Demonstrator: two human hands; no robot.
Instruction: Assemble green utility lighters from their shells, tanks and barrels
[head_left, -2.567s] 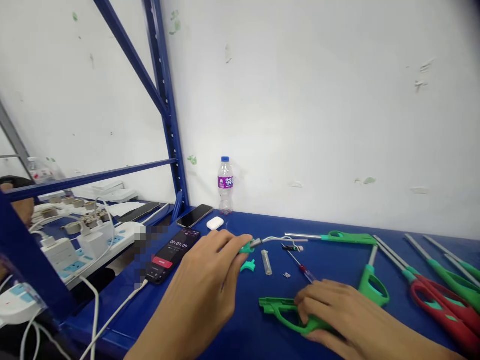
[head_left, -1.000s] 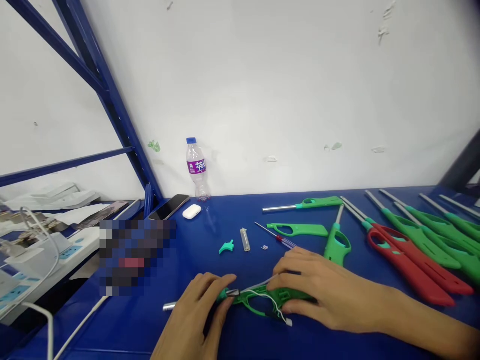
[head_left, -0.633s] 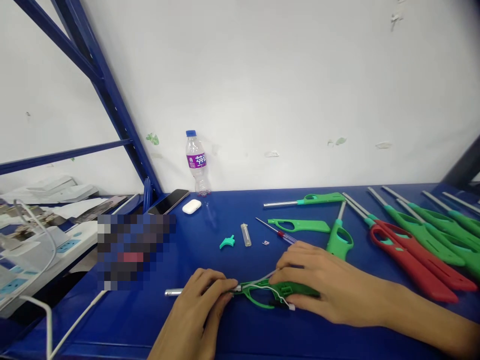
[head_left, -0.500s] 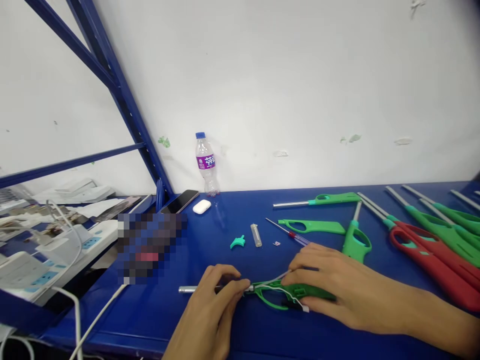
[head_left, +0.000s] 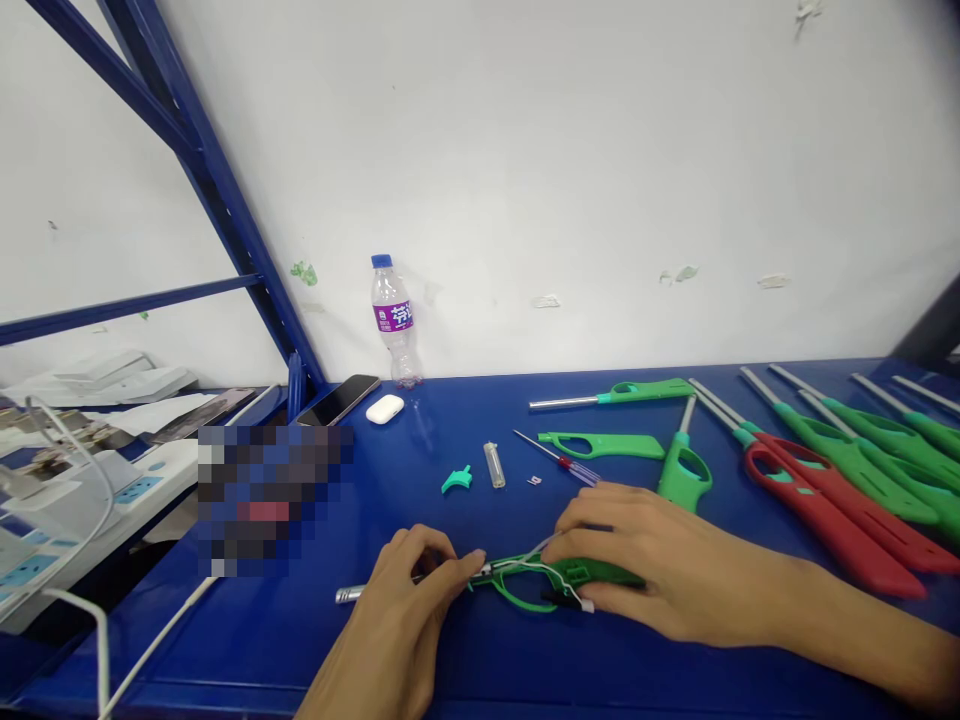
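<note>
An opened green gas lighter [head_left: 525,604] lies low over the table, its inner parts and a white wire exposed. My left hand [head_left: 409,595] is closed on the neck end, where the silver metal tube [head_left: 349,594] sticks out to the left. Fingers of my right hand [head_left: 637,560] grip the green handle and a thin clear hose [head_left: 537,549]. A black part [head_left: 559,598] with a white end sits below the handle's loop. Behind the hands lie a teal trigger [head_left: 457,479], a clear fuel cell [head_left: 493,466], a tiny pale piece [head_left: 533,481] and a screwdriver [head_left: 574,467].
A loose green shell half [head_left: 615,446] lies beyond the screwdriver. Several green lighters [head_left: 855,455] and red lighters [head_left: 817,520] fill the right side. At the back left are a bottle [head_left: 397,330], a phone [head_left: 341,399] and a white case [head_left: 385,409]. Blue rack posts [head_left: 217,180] rise at left.
The whole scene has shifted slightly left as the camera turned right. Both hands keep their hold on the opened lighter, and the hose bends a little differently near my right fingertips.
</note>
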